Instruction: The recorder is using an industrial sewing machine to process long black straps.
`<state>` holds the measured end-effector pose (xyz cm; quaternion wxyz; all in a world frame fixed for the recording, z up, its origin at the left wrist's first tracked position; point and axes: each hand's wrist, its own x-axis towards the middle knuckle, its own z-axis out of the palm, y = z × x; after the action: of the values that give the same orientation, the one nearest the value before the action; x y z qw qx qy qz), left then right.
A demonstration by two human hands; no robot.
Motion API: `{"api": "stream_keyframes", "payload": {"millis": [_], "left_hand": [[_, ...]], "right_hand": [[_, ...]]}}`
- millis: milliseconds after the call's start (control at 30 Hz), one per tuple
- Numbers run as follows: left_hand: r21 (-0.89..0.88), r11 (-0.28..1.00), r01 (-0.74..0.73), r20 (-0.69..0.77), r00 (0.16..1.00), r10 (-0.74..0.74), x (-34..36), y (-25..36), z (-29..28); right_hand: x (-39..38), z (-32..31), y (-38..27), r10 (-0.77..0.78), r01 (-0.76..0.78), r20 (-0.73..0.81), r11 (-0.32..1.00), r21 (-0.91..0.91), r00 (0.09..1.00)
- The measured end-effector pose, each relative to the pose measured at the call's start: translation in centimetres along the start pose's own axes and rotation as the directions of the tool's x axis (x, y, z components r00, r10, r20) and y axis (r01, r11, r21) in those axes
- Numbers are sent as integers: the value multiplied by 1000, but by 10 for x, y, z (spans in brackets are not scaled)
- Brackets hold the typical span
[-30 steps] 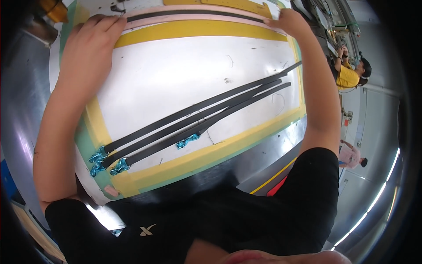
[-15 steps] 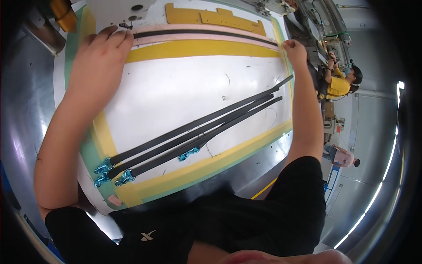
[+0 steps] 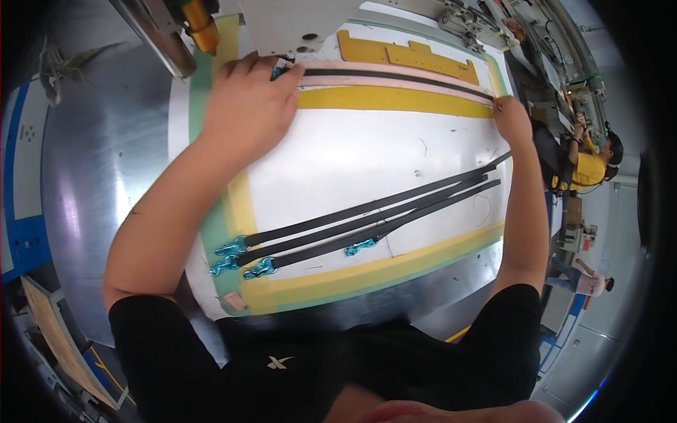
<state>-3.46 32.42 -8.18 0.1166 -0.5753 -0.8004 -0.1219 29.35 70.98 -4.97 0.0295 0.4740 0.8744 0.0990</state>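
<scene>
Shiny grey metal makes up the big table (image 3: 127,162), and on it lies a white board (image 3: 374,151) with yellow tape (image 3: 303,287) and green tape (image 3: 215,222) along its edges. Near the far side of the board, a long black strap (image 3: 352,72) lies on a pink strip (image 3: 328,82). The left hand (image 3: 250,106) is at the strap's left end, fingers bent a little and close together, with a blue clip (image 3: 276,73) showing by the fingertips; I cannot tell if they grip it. The right hand (image 3: 513,120) is at the other end, thumb and finger almost together, but I cannot tell if the strap is pinched. Just past the left hand is a white machine (image 3: 300,21). One long yellow strip (image 3: 395,101) lies on the near side of the pink one, and yellow flat pieces (image 3: 363,49) lie beyond it. Closer to the person are more black straps (image 3: 317,221) and four shiny blue clips (image 3: 261,268). Off to the right, someone in a yellow top (image 3: 589,169) is by other machines.
</scene>
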Motion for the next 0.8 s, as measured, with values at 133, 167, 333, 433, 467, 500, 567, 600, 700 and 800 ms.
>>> {"api": "stream_keyframes", "payload": {"millis": [133, 167, 333, 433, 467, 500, 567, 600, 700, 800], "left_hand": [[-152, 985, -78, -172, 984, 52, -1, -11, 18], [-184, 980, -74, -136, 990, 49, 1, -11, 15], [-47, 999, -27, -84, 996, 23, -1, -5, -2], [44, 995, -86, -128, 988, 91, -2, 2, -8], [39, 995, -94, -113, 989, 97, -2, 4, -12], [34, 994, -102, -97, 990, 105, -2, 6, -14], [46, 994, -102, -88, 991, 105, -2, 7, -15], [50, 994, -93, -85, 992, 97, -2, 8, -15], [62, 990, -124, -103, 986, 130, -2, 9, -12], [72, 987, -140, -106, 983, 148, -3, 14, -13]], "right_hand": [[-19, -34, -104, -168, 316, -289, 733, 603, 942], [-29, -38, -137, -213, 377, -316, 621, 687, 925], [-71, -42, -253, -600, 668, -338, 494, 556, 725], [-78, -28, -267, -599, 712, -385, 591, 380, 703], [-77, -26, -266, -596, 708, -384, 587, 392, 706], [-77, -26, -264, -598, 713, -388, 568, 411, 701], [-74, -26, -264, -586, 710, -402, 552, 437, 704], [-74, -26, -265, -596, 714, -396, 555, 426, 699], [-74, -24, -264, -600, 718, -396, 552, 424, 695], [-72, -20, -262, -602, 731, -417, 532, 427, 681]]}}
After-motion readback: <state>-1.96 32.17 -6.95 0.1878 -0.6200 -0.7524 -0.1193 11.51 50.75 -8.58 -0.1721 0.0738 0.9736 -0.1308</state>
